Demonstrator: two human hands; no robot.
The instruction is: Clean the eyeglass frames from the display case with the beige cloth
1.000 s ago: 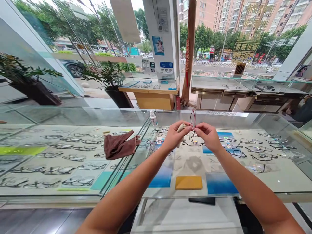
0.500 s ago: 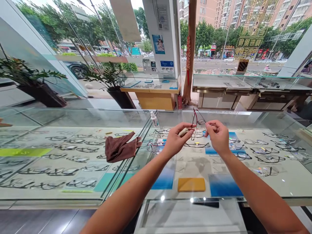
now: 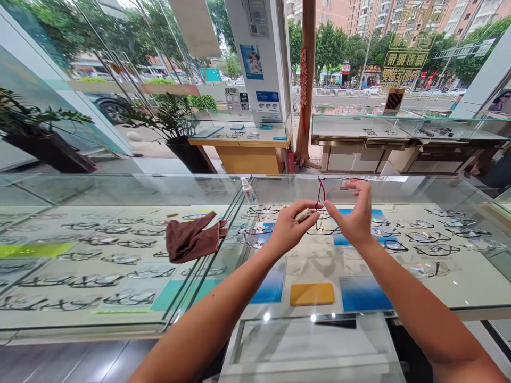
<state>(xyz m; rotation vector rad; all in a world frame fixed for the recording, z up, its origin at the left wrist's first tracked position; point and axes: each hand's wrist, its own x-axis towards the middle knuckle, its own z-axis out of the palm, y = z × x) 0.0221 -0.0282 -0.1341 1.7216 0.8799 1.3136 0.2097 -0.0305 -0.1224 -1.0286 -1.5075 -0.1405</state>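
My left hand point(image 3: 293, 226) is closed on a pair of red and dark eyeglasses point(image 3: 322, 190), held upright above the glass counter. A small pale object point(image 3: 303, 215) is also tucked in its fingers; its kind is unclear. My right hand point(image 3: 355, 213) is just to the right, thumb and fingers spread apart. Its thumb tip is at the eyeglass frame, and its fingertips are close to one temple arm; whether they touch it I cannot tell. A brown cloth point(image 3: 191, 238) lies crumpled on the counter to the left, and a white spray bottle point(image 3: 248, 190) stands behind it.
Rows of eyeglasses point(image 3: 130, 243) lie inside the glass display counter point(image 3: 311, 335). A yellow case point(image 3: 312, 294) and a blue card point(image 3: 365, 293) lie below my hands. Farther back are a potted plant point(image 3: 191, 154), a wooden post point(image 3: 305, 106) and another display case point(image 3: 239, 139).
My right hand has opened, its fingers spreading up and away from the pinch near the glasses. My left hand keeps hold of the glasses. The view has shifted slightly.
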